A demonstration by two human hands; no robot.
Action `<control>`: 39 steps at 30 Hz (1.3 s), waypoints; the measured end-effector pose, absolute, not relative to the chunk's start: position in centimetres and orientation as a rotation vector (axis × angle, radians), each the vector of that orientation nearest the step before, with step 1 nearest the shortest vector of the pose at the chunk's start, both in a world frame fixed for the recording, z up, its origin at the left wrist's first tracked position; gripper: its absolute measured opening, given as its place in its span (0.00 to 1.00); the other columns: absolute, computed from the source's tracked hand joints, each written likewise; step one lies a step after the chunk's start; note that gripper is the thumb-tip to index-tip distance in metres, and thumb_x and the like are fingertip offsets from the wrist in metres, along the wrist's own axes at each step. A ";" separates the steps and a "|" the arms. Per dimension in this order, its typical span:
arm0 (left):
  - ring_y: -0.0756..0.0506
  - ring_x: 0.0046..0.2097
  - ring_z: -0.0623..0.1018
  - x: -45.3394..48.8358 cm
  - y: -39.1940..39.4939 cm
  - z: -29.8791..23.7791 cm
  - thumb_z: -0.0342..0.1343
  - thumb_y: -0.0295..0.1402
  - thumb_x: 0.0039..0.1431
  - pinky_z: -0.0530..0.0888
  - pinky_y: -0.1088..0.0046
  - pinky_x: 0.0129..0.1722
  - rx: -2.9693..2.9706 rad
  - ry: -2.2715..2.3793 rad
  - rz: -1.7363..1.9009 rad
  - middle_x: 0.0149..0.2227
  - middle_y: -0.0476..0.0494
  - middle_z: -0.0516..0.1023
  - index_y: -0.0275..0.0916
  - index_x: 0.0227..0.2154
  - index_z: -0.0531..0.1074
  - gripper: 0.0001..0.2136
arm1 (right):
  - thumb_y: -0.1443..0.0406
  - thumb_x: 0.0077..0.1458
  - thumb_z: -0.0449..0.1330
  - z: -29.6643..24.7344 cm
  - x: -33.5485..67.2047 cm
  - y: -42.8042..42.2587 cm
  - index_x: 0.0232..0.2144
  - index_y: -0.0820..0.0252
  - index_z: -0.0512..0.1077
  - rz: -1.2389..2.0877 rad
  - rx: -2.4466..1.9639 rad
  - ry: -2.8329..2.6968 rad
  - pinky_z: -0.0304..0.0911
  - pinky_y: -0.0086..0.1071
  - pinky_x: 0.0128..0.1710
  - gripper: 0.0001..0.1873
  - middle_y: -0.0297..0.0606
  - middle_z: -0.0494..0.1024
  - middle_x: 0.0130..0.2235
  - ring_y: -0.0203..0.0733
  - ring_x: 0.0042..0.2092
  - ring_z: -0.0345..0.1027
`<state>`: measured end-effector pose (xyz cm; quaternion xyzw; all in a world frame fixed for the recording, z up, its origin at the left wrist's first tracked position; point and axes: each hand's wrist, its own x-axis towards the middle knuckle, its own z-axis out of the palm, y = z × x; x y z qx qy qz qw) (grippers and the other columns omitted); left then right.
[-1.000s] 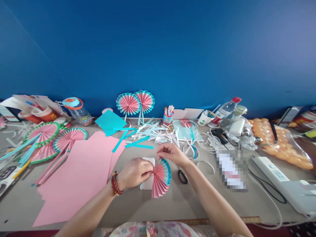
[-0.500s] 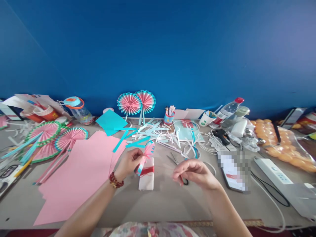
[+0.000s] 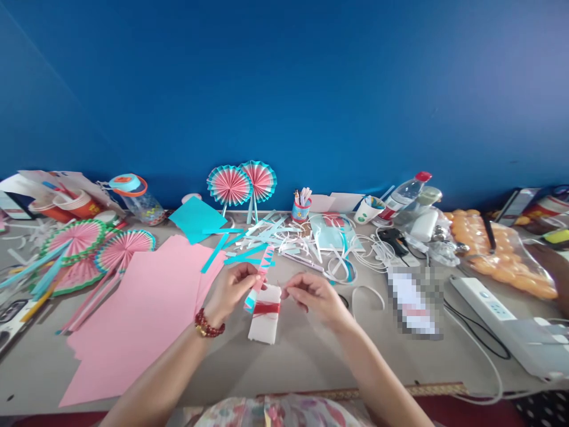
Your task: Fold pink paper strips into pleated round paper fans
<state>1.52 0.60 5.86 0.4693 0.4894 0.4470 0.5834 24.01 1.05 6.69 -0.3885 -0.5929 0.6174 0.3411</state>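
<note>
My left hand (image 3: 237, 289) is closed on an accordion-folded paper strip (image 3: 265, 261) in pink and blue, pinching it near its middle. Under the strip's lower end lies a white block (image 3: 264, 330), flat on the table, with red thread (image 3: 267, 308) wound around it. My right hand (image 3: 313, 295) is pinched shut just right of the block's upper end. A fine strand, seemingly the red thread, shows at its fingertips, though it is hard to make out. Behind this hand the scissors are mostly hidden; part of a dark handle (image 3: 344, 300) shows.
Pink paper sheets (image 3: 146, 320) spread to the left, beside finished paper fans (image 3: 127, 252). Two more fans (image 3: 230, 185) stand against the blue wall. Paper scraps (image 3: 284, 234) lie behind my hands. On the right are a blurred phone (image 3: 413, 302), a power strip (image 3: 484, 302) and cables.
My right hand has moved left to the block and closed its fingertips. The folded strip in my left hand is now straighter and narrower; its upper end was fanned out before.
</note>
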 end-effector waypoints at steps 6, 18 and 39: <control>0.47 0.31 0.77 2.4 -0.3 6.6 0.56 0.33 0.54 0.69 0.75 0.31 1.190 1.209 1.033 0.26 0.49 0.77 0.38 0.26 0.70 0.05 | 0.62 0.59 0.58 4.7 22.0 0.7 0.37 0.59 0.77 1.426 -1.088 -1.683 0.58 0.25 0.25 0.10 0.33 0.76 0.27 0.32 0.24 0.63; 0.49 0.29 0.75 3.1 -0.1 5.2 0.57 0.34 0.54 0.69 0.75 0.31 1.135 1.136 1.023 0.24 0.51 0.75 0.38 0.25 0.69 0.06 | 0.66 0.62 0.54 6.5 21.7 -0.2 0.45 0.53 0.76 0.910 -1.058 -2.032 0.64 0.31 0.42 0.13 0.37 0.80 0.37 0.41 0.40 0.73; 0.49 0.28 0.74 3.5 -0.1 4.9 0.59 0.36 0.52 0.69 0.75 0.31 1.067 1.096 1.021 0.22 0.52 0.73 0.37 0.24 0.69 0.08 | 0.64 0.58 0.58 4.3 20.0 -0.7 0.32 0.56 0.67 0.943 -1.160 -1.696 0.62 0.28 0.27 0.04 0.33 0.75 0.28 0.37 0.26 0.70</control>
